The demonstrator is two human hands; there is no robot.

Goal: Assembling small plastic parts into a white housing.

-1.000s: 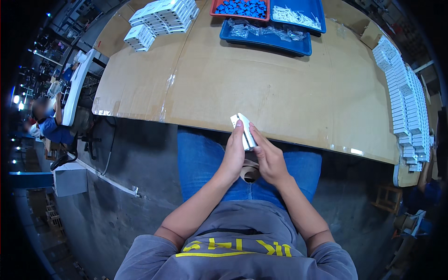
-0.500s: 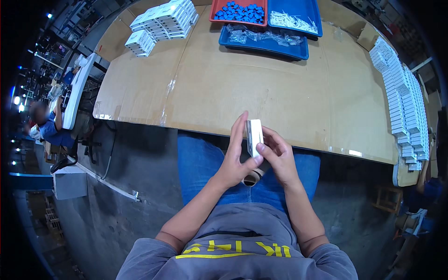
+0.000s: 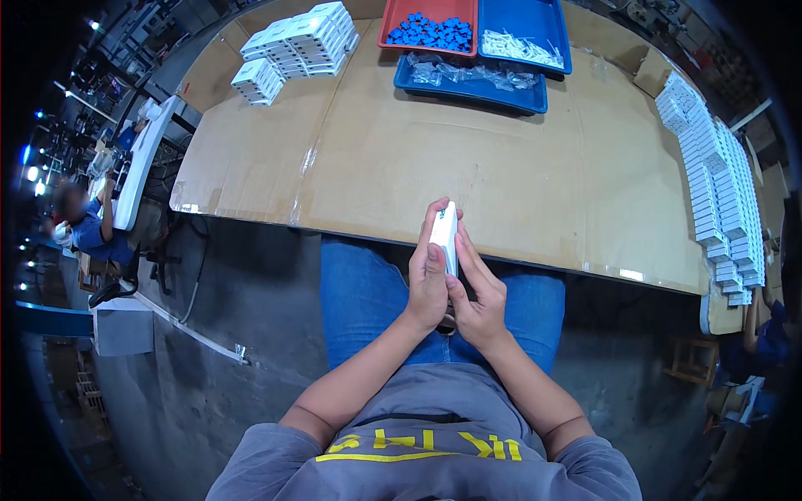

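Note:
A small flat white box (image 3: 445, 232) stands on edge between my two hands, just over the table's near edge. My left hand (image 3: 428, 280) presses along its left side, thumb laid near the lower part of the box. From the right, my right hand (image 3: 480, 296) closes on the other side, fingers stretched along it and thumb at its lower end. Both palms hide much of the box's sides.
On the cardboard-covered table (image 3: 401, 159), white boxes (image 3: 296, 42) are stacked at far left, more (image 3: 718, 184) along the right edge. At the back sit a red tray (image 3: 388, 37) of blue pieces, a blue tray (image 3: 526, 21) of white pieces and another blue tray (image 3: 468, 98) with clear bags.
My hands have closed in on the box from both sides, palms nearer each other. The box has turned and shifted slightly left, showing a different face.

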